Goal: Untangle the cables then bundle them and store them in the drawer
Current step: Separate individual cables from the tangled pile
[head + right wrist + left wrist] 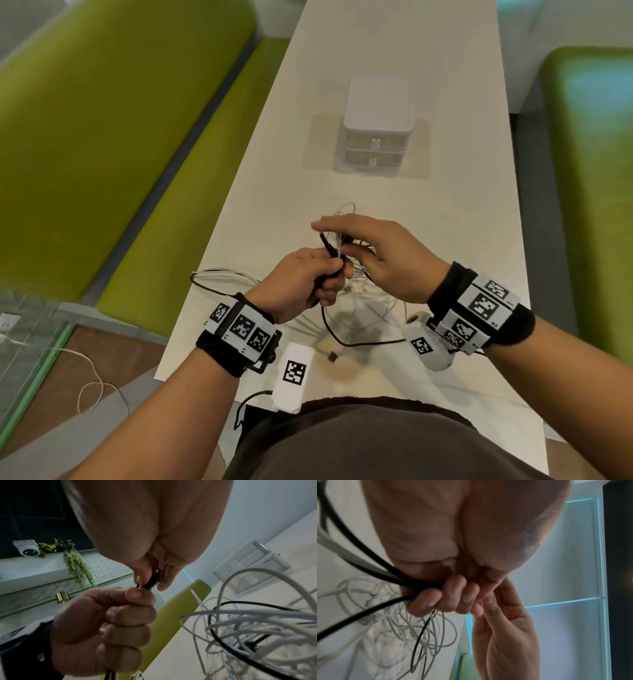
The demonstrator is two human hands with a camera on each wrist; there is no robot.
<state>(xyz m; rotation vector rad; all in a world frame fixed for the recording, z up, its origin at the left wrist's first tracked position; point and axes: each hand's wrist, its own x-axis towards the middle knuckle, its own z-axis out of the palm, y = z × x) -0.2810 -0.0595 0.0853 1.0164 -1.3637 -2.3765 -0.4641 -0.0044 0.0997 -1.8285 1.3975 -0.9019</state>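
White tabletop (445, 205), frame centre: left hand (301, 284) fists folded black cable (346, 337) while right hand (387, 260) pinches its raised end; white cables (373, 301) lie tangled beneath, drawer unit (375, 137) beyond. Slow, even pulls should free strands without tightening knots.

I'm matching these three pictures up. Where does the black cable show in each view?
Head: black cable at centre, gripped in the left hand.
Left wrist: black cable runs in from the left edge to the curled fingers.
Right wrist: short stretch between both hands.
Shared landmark: white cable tangle.
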